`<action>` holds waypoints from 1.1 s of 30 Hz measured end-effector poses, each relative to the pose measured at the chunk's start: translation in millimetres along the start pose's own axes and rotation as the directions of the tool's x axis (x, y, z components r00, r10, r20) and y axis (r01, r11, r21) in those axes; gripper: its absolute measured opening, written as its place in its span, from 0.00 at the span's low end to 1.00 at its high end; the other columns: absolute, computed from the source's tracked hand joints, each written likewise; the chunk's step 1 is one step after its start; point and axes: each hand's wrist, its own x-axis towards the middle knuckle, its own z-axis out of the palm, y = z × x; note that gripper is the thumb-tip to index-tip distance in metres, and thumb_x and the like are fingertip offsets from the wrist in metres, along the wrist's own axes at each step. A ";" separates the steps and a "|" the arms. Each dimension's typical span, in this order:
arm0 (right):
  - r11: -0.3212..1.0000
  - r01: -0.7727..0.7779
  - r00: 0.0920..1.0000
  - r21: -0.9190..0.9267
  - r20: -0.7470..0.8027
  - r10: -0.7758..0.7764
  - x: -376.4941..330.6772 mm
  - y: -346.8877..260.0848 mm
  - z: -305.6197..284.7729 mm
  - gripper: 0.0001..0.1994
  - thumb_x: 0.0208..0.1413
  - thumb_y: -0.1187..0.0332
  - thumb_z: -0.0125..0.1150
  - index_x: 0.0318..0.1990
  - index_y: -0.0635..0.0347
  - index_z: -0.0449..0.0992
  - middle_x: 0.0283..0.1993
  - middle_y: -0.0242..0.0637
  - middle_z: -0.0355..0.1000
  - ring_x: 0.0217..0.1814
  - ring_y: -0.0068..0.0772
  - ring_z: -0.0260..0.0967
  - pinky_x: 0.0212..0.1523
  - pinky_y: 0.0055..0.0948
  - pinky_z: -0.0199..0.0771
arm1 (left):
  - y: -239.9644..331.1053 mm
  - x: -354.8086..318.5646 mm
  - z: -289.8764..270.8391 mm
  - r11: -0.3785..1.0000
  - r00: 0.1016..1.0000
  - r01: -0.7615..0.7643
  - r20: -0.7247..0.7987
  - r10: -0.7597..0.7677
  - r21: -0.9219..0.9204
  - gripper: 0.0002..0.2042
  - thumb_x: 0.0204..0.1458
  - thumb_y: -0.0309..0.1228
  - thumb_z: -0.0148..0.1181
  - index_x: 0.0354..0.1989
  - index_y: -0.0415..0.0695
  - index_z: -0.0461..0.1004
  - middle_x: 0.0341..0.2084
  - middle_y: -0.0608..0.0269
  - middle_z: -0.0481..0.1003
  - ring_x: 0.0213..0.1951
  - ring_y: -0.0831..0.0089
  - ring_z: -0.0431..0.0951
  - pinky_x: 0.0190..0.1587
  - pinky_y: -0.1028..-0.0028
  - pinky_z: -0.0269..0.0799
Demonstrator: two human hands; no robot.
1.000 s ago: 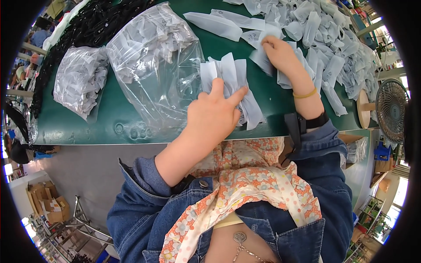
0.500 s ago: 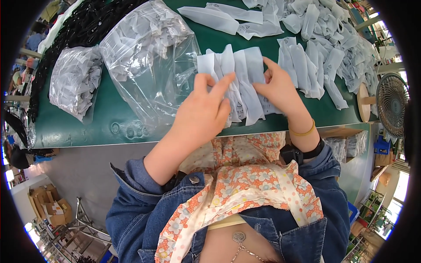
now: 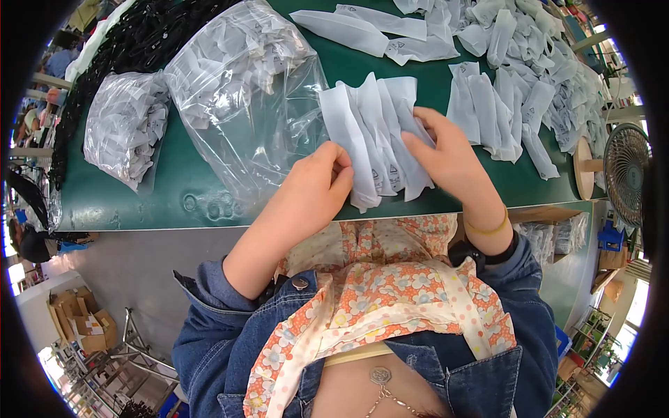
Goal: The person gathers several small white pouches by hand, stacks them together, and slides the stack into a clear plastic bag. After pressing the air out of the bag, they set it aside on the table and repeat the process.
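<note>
I have a fan of small white sleeve-like packets [image 3: 376,136] gathered between my two hands, just above the near edge of the green table [image 3: 174,188], so the collecting looks partly done: this bundle holds several pieces, while many more loose packets [image 3: 529,76] lie scattered across the far right of the table, and a few long ones [image 3: 369,28] rest apart near the top. My left hand [image 3: 310,188] is curled, thumb and fingers pressed together on the lower left corner of the fan; my right hand [image 3: 449,150] pinches its right side, fingers closed over the outermost packet. The packets look thin, soft and translucent white, each with a small printed mark near one end, overlapping like pleats and splaying wider at the top than at the bottom, where I grip them. Just beside the bundle on my left lies a big clear plastic bag [image 3: 244,97] partly filled with the same pieces, and a smaller filled bag [image 3: 125,129] sits further left, so I judge some batches bagged and plenty left
</note>
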 end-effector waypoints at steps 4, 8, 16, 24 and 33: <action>0.910 0.231 0.970 -0.345 0.007 -0.244 -27.1 -27.7 10.5 0.37 0.38 0.66 0.69 0.60 0.63 0.61 0.52 0.54 0.64 0.55 0.47 0.63 0.53 0.34 0.66 | 5.5 2.5 4.7 0.993 0.996 0.011 0.086 -0.001 -0.116 0.07 0.53 0.24 0.51 0.38 0.34 0.66 0.30 0.43 0.75 0.33 0.51 0.78 0.36 0.62 0.72; 0.720 0.215 0.972 -0.659 0.074 -0.223 -14.0 -29.4 5.7 0.47 0.31 0.63 0.71 0.64 0.61 0.56 0.59 0.55 0.57 0.60 0.53 0.58 0.56 0.42 0.63 | 16.9 5.6 2.7 0.990 0.966 -0.137 0.219 0.139 -0.022 0.09 0.51 0.23 0.56 0.40 0.37 0.67 0.33 0.54 0.74 0.37 0.63 0.77 0.42 0.69 0.72; 0.567 0.699 0.714 -0.436 0.476 -0.514 -12.6 -18.8 -27.7 0.43 0.24 0.63 0.69 0.58 0.59 0.64 0.59 0.51 0.59 0.60 0.53 0.58 0.58 0.44 0.59 | 9.8 30.2 21.1 0.525 0.786 -0.549 0.189 0.588 0.650 0.38 0.31 0.33 0.72 0.56 0.43 0.62 0.54 0.48 0.62 0.57 0.49 0.63 0.59 0.56 0.62; 0.594 0.644 0.763 -0.481 0.459 -0.455 -17.4 -5.0 -25.9 0.41 0.24 0.65 0.69 0.58 0.56 0.66 0.58 0.48 0.60 0.59 0.51 0.59 0.58 0.43 0.59 | 9.9 19.4 9.6 0.606 0.742 -0.610 0.100 0.663 0.511 0.37 0.30 0.39 0.74 0.53 0.42 0.64 0.49 0.50 0.66 0.53 0.51 0.67 0.55 0.59 0.66; 0.902 0.356 0.919 -0.245 0.269 -0.290 -9.3 7.9 -54.3 0.44 0.28 0.66 0.69 0.63 0.60 0.62 0.58 0.47 0.63 0.59 0.45 0.62 0.60 0.35 0.59 | -50.3 5.3 -76.1 0.716 0.928 -0.311 0.038 0.370 0.625 0.14 0.46 0.35 0.65 0.39 0.42 0.72 0.31 0.59 0.72 0.37 0.60 0.73 0.39 0.64 0.69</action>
